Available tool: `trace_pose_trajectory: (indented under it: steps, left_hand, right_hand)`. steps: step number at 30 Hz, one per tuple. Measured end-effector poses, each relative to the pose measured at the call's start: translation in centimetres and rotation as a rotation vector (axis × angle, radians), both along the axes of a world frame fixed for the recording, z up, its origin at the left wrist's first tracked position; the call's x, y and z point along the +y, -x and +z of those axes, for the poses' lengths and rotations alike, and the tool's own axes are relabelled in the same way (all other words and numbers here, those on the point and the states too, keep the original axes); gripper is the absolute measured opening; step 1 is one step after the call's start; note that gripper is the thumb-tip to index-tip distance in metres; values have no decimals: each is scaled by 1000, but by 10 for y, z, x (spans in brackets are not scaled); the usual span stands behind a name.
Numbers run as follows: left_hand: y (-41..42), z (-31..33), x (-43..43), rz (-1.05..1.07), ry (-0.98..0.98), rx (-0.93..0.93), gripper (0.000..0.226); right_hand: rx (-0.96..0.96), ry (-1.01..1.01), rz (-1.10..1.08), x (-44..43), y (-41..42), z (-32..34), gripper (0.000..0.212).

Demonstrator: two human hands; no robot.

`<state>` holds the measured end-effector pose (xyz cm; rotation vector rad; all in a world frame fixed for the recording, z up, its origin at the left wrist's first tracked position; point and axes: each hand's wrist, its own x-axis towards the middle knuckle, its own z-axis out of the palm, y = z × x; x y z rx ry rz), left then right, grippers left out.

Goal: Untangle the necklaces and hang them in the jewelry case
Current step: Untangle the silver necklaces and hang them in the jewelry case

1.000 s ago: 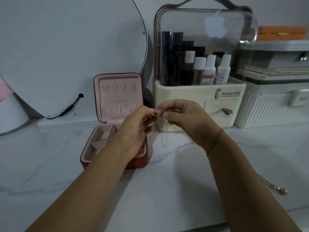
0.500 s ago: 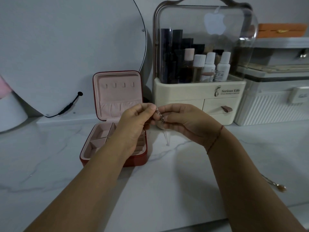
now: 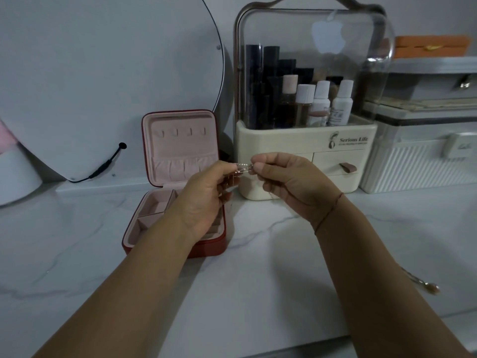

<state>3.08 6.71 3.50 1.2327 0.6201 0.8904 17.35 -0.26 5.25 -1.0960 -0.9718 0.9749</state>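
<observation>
A thin silvery necklace chain stretches in a short span between my two hands, above the marble counter. My left hand pinches its left end and my right hand pinches its right end; fine strands hang below my fingers. The red jewelry case stands open just left of my hands, its pink lid upright with a row of small hooks and nothing on them. My left hand hides part of the case's tray. Another necklace with a pendant lies on the counter at the far right.
A cream cosmetics organiser with a clear dome and bottles stands right behind my hands. A white ribbed box sits to its right. A round mirror with a black cable leans at the back left. The counter's front edge runs along the lower right.
My hands have drawn slightly apart, so a short length of chain now shows taut between the fingertips. The case and the other necklace have not moved.
</observation>
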Motion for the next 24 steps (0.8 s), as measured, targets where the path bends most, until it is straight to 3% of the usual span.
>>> trace_pose_trajectory:
  steps: [4,8,12,17,20,24]
  left_hand:
    - [2,3,1,47,-2,68,15]
    - [2,3,-3,149,-136,257,12]
    - [5,4,-6,214,-256,248,9]
    - [6,7,-7,333,-241,174,8]
    - [6,9,-11,293,-179,173,6]
    - [7,9,-12,246,-250,264,15]
  right_hand:
    - [-54,-100,-62,2,4,4,14]
    - [-98,-206,-105,2,6,6,16]
    - [-186,-256,-125,0,9,9,13]
    - [-426,-81,-174,4,6,1,13]
    - [-578,17,-156,7,5,-5,14]
    - [-682,65,-125,8,6,-5,15]
